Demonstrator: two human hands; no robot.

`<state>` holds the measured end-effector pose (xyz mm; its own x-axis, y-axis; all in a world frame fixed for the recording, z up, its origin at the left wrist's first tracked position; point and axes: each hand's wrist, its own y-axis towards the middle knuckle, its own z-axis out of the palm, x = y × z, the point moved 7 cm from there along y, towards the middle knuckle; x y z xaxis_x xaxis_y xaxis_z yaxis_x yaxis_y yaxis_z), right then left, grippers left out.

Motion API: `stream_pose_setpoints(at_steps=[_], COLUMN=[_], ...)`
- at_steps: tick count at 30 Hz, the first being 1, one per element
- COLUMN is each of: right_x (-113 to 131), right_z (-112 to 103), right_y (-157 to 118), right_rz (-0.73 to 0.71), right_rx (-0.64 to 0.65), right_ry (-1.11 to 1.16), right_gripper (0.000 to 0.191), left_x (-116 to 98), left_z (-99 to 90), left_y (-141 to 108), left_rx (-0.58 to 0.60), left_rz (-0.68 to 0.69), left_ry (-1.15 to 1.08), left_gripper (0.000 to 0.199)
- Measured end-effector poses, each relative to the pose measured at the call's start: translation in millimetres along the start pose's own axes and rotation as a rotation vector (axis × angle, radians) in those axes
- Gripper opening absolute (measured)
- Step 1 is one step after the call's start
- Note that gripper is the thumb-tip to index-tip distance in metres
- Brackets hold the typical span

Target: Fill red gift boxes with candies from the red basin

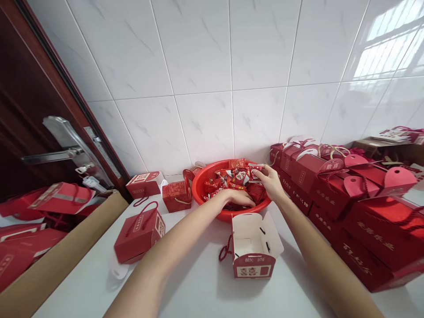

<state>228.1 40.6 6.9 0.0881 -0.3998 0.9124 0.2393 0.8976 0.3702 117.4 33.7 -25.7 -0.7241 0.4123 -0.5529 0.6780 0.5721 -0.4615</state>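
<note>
A round red plastic basket (pixel 198 187) stands against the tiled wall, filled with small red wrapped packets (pixel 240 176). My left hand (pixel 240 198) is down inside the basket at its near side, and its fingertips are hidden among the packets. At the basket's right rim, my right hand (pixel 270 180) pinches a small red packet (pixel 255 172) between thumb and fingers. Just in front of the basket sits an open red gift box (pixel 253 266), with its white inside showing and its flaps up. A dark red cord loop hangs from its left side.
Closed red gift boxes (pixel 334 194) are stacked along the right side. To the left stand a red box with a cord handle (pixel 141 234) and a patterned red box (pixel 177 196). A cardboard carton (pixel 86 234) of red boxes borders the left, near a door handle (pixel 49 156).
</note>
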Motion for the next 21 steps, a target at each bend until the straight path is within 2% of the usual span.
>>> stream_pose_setpoints(at_steps=[3, 6, 9, 12, 14, 18, 21], right_x=[-0.9, -0.8, 0.4, 1.3, 1.6, 0.9, 0.9], right_z=[-1.0, -1.4, -1.2, -1.5, -1.6, -2.0, -2.6], right_y=[0.6, 0.4, -0.3, -0.7, -0.7, -0.4, 0.0], right_rz=[0.004, 0.009, 0.004, -0.002, -0.004, 0.008, 0.009], right_rx=[-0.009, -0.013, -0.011, -0.014, -0.017, -0.028, -0.039], right_ry=[-0.002, 0.007, 0.001, -0.011, -0.009, 0.019, 0.036], right_gripper=[0.036, 0.035, 0.034, 0.034, 0.034, 0.034, 0.032], left_x=[5.9, 6.9, 9.7, 15.5, 15.3, 15.2, 24.2], left_z=[6.5, 10.6, 11.1, 4.7, -1.8, -15.6, -29.9], left_y=[2.3, 4.8, 5.0, 2.1, -1.3, -7.7, -10.7], left_rx=[0.078, 0.129, 0.160, 0.102, 0.048, -0.039, -0.152], left_rz=[-0.061, 0.001, 0.032, -0.038, -0.048, 0.016, 0.064], left_ry=[-0.146, -0.306, -0.356, -0.293, -0.274, -0.360, -0.506], left_gripper=[0.019, 0.014, 0.010, 0.005, 0.014, 0.010, 0.019])
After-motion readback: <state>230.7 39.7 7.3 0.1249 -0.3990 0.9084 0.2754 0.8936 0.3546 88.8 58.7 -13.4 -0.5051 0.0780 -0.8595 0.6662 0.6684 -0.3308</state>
